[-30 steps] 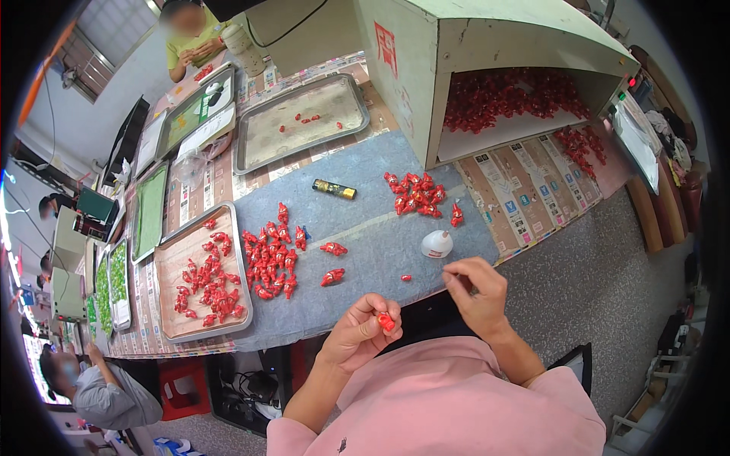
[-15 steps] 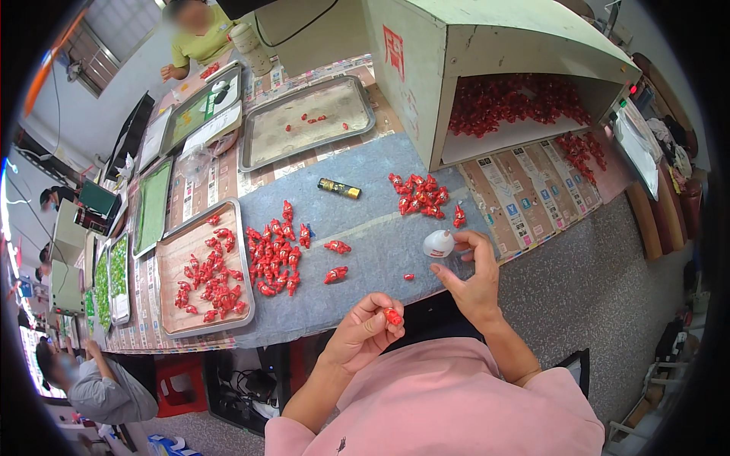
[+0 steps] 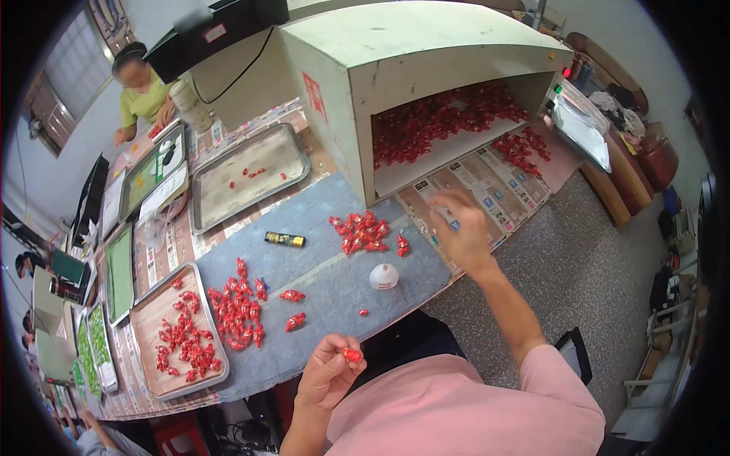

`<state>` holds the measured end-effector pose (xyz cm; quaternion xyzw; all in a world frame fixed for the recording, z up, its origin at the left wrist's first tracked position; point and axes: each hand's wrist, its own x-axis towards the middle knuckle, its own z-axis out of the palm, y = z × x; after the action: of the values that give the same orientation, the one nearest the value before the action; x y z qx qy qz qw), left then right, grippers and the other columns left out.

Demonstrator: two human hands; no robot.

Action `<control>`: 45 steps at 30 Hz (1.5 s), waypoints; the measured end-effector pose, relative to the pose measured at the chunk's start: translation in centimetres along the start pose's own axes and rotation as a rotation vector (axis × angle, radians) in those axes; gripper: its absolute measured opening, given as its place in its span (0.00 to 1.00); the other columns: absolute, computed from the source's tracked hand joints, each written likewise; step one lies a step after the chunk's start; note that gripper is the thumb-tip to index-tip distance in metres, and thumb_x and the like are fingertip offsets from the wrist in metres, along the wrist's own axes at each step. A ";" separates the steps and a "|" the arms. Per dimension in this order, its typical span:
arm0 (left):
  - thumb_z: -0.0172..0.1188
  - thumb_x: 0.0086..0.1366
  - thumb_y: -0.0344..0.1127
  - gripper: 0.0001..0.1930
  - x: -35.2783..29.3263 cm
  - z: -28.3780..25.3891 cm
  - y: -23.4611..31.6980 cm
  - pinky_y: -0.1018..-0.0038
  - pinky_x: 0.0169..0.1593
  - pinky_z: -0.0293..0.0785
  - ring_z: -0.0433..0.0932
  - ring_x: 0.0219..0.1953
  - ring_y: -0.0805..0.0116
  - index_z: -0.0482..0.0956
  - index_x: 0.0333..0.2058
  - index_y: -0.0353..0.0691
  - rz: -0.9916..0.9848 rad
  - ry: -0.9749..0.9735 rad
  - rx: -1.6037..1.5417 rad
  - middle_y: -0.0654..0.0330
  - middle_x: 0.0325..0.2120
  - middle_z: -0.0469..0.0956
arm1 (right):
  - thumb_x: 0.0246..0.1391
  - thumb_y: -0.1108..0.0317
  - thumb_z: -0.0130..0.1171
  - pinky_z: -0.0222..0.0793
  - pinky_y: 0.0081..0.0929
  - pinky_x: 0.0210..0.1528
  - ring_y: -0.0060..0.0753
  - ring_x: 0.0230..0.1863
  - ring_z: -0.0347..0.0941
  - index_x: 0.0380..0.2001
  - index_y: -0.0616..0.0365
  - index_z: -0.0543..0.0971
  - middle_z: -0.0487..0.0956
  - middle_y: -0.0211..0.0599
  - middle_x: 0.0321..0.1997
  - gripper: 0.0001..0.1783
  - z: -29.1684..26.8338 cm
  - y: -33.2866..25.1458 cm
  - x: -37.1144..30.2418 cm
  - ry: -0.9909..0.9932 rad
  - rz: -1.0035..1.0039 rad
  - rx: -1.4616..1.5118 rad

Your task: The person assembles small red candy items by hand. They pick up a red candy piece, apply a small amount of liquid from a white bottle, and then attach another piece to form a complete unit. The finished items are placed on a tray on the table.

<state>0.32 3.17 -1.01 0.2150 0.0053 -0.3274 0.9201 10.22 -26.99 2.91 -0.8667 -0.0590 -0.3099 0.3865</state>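
My left hand pinches a small glossy red figurine between thumb and fingertips, above the table's front edge. Over the cloth's right edge, my right hand reaches toward the open-fronted box. Its fingers are smeared by motion, so whether they hold anything is unclear. A white round squeeze bottle stands on the blue cloth, apart from both hands. Close to it lies a tiny red piece. Several red figurines are heaped behind the bottle and at the cloth's left.
A metal tray of red pieces sits at the left, another tray with a few behind it. The pale box holds many red pieces; more lie outside its opening. A black-and-gold cylinder rests on the cloth. A person sits far left.
My right hand has left the white bottle and moved away toward the box. My left hand still grips the red figurine. The whole view has shifted with my head.
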 end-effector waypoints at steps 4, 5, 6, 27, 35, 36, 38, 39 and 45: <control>0.63 0.61 0.29 0.11 0.1 0.1 -0.1 0.72 0.43 0.73 0.71 0.35 0.70 0.75 0.42 0.42 0.007 0.003 0.007 0.58 0.37 0.74 | 0.49 0.76 0.58 0.68 0.38 0.50 0.47 0.47 0.72 0.35 0.58 0.81 0.79 0.42 0.41 0.08 2.1 6.1 5.9 -0.071 -0.119 -0.193; 0.63 0.61 0.29 0.11 0.1 0.2 -0.1 0.72 0.43 0.73 0.71 0.35 0.70 0.75 0.42 0.42 0.009 0.009 0.010 0.58 0.37 0.74 | 0.48 0.76 0.58 0.68 0.38 0.50 0.46 0.47 0.72 0.34 0.57 0.81 0.79 0.42 0.41 0.09 2.8 7.0 7.0 -0.082 -0.131 -0.226; 0.64 0.60 0.29 0.11 0.1 0.1 -0.2 0.72 0.43 0.73 0.72 0.35 0.70 0.75 0.42 0.42 0.008 0.004 0.003 0.58 0.37 0.74 | 0.48 0.76 0.58 0.68 0.38 0.50 0.47 0.47 0.71 0.34 0.56 0.82 0.79 0.42 0.41 0.09 3.5 7.5 8.1 -0.138 -0.155 -0.236; 0.61 0.62 0.27 0.10 -0.4 -0.2 0.1 0.71 0.48 0.74 0.75 0.39 0.71 0.77 0.43 0.39 0.014 0.035 -0.005 0.57 0.38 0.74 | 0.49 0.77 0.54 0.74 0.36 0.43 0.48 0.40 0.75 0.38 0.60 0.79 0.76 0.44 0.41 0.11 5.7 7.8 9.4 -0.246 -0.258 -0.127; 0.62 0.61 0.25 0.11 -0.1 0.1 -0.8 0.73 0.46 0.77 0.77 0.39 0.69 0.77 0.43 0.36 0.038 0.114 0.123 0.55 0.40 0.75 | 0.48 0.82 0.59 0.72 0.22 0.43 0.23 0.40 0.75 0.31 0.61 0.79 0.76 0.33 0.39 0.07 -0.8 -2.8 -5.1 -0.371 0.267 0.640; 0.62 0.61 0.26 0.11 0.2 0.2 -1.0 0.73 0.46 0.77 0.78 0.40 0.69 0.77 0.43 0.36 0.026 0.112 0.144 0.55 0.41 0.76 | 0.48 0.83 0.60 0.72 0.22 0.44 0.25 0.41 0.75 0.31 0.61 0.78 0.76 0.34 0.40 0.07 -0.8 -4.0 -7.1 -0.415 0.298 0.749; 0.62 0.61 0.26 0.11 0.5 0.5 -1.2 0.73 0.47 0.77 0.78 0.40 0.69 0.77 0.43 0.35 0.017 0.115 0.181 0.55 0.41 0.76 | 0.49 0.85 0.60 0.73 0.24 0.47 0.27 0.43 0.76 0.32 0.63 0.79 0.75 0.36 0.42 0.07 -0.4 -6.3 -9.4 -0.499 0.496 1.058; 0.62 0.61 0.26 0.11 0.5 0.6 -1.3 0.73 0.47 0.77 0.78 0.41 0.69 0.77 0.43 0.35 0.015 0.116 0.194 0.55 0.41 0.76 | 0.50 0.84 0.60 0.73 0.24 0.48 0.28 0.44 0.76 0.33 0.64 0.79 0.75 0.37 0.44 0.07 -0.1 -7.0 -10.2 -0.511 0.561 1.089; 0.62 0.61 0.26 0.11 0.4 0.7 -1.7 0.72 0.47 0.77 0.78 0.43 0.67 0.77 0.43 0.34 0.034 0.129 0.296 0.55 0.41 0.77 | 0.51 0.81 0.63 0.74 0.23 0.48 0.26 0.45 0.76 0.36 0.64 0.80 0.76 0.35 0.41 0.08 0.4 -8.2 -11.5 -0.534 0.699 1.026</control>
<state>-0.47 1.47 -1.04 0.3687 0.0123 -0.2946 0.8815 -1.55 -19.39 1.21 -0.5886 -0.0083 0.1256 0.7986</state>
